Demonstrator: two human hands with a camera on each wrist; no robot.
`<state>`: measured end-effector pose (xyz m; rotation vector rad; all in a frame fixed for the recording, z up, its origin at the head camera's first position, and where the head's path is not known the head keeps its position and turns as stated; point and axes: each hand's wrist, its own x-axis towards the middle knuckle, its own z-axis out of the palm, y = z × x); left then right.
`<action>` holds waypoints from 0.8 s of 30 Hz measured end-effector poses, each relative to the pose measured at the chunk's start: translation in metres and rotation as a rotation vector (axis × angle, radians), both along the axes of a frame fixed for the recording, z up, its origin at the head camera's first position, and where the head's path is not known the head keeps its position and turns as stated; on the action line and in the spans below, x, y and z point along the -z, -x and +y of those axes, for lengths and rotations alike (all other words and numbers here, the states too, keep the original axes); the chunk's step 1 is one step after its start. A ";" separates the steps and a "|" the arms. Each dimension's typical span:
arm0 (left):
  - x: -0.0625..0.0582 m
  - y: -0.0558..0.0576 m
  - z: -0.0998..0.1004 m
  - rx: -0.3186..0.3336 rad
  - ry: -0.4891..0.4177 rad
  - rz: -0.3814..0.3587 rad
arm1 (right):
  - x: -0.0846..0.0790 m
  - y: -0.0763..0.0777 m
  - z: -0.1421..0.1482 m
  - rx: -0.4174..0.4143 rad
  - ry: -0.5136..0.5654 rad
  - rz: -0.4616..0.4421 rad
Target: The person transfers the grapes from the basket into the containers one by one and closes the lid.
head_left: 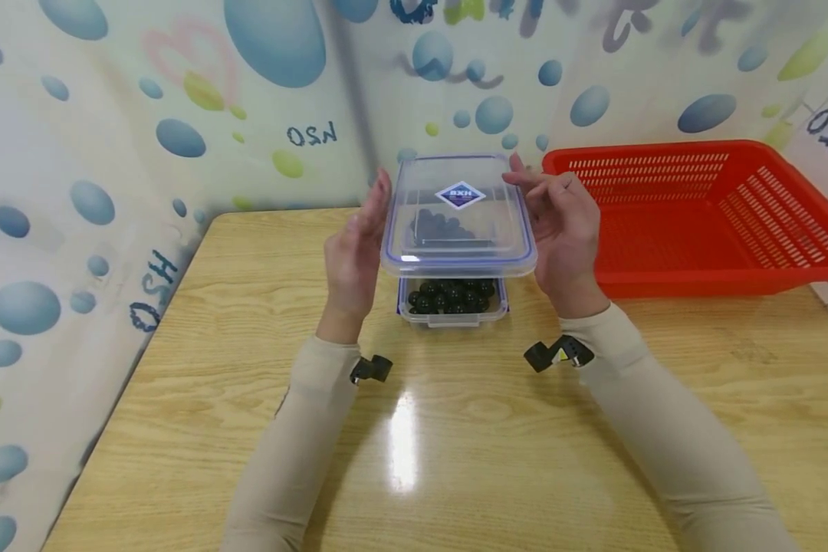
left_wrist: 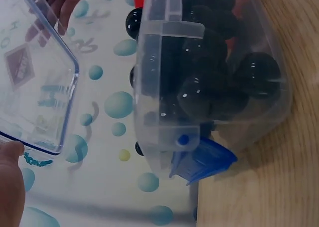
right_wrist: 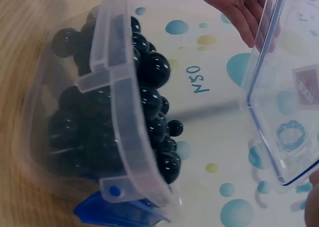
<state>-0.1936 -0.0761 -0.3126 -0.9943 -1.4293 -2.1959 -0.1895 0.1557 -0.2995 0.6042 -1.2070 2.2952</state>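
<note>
Beige sleeves (head_left: 290, 452) are leading to straight-fingered hands (head_left: 353, 257) (head_left: 566, 234) that are bracing a clear, blue-rimmed plastic lid (head_left: 461, 218) above a rectangular plastic box (head_left: 453, 320), fingertip contact looking unclear; slackening pressure could be dropping it, scattering glossy black balls (head_left: 448, 297).

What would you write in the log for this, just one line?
lid: raised above box, between left hand and right hand | box: uncovered, dark balls inside | red basket: right of box
</note>
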 end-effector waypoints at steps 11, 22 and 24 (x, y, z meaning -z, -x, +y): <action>0.018 0.001 -0.003 -0.063 0.248 -0.265 | 0.022 0.005 -0.002 0.025 -0.129 -0.189; 0.032 0.010 -0.003 -0.094 0.507 -0.475 | 0.043 0.011 -0.002 0.068 -0.381 -0.456; 0.033 0.011 -0.003 -0.086 0.520 -0.488 | 0.046 0.013 -0.002 0.074 -0.415 -0.484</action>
